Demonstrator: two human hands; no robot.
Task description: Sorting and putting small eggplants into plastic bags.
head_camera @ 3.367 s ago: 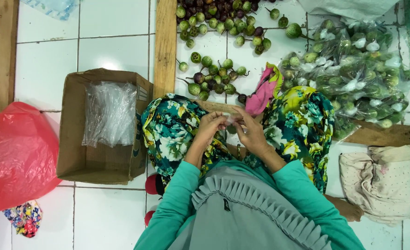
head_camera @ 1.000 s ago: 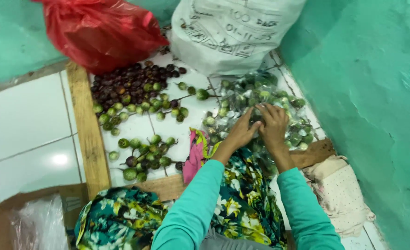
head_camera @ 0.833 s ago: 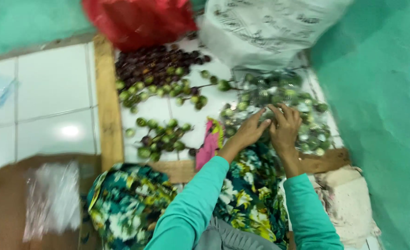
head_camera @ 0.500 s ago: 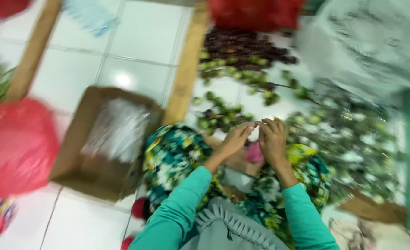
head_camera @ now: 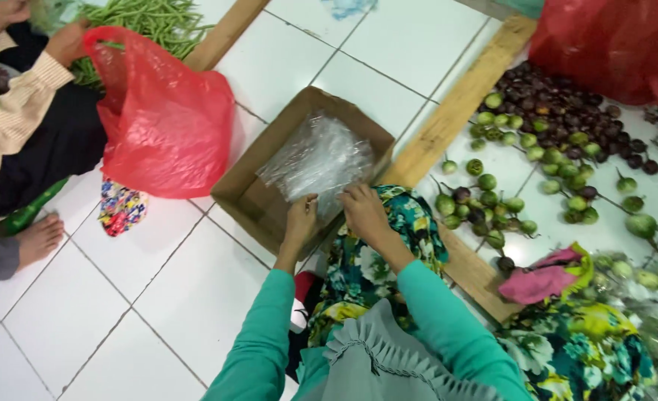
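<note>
One brown cardboard box (head_camera: 269, 194), one crinkled clear plastic bag stack (head_camera: 318, 160) inside; my left hand (head_camera: 301, 220) and right hand (head_camera: 362, 212) both pinch its glossy edge.

Matt cardboard box (head_camera: 269, 194); crinkly glossy clear plastic bags (head_camera: 318, 160).

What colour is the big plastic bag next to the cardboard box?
Red, a translucent plastic bag, seen best in the head view, left of the cardboard box.

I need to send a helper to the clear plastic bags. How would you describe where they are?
Find the open brown cardboard box on the white tiled floor, beside the long wooden plank. The stack of clear plastic bags lies inside it, under the left hand and right hand. Unlike the red bag nearby, it is see-through and crinkled.
</note>
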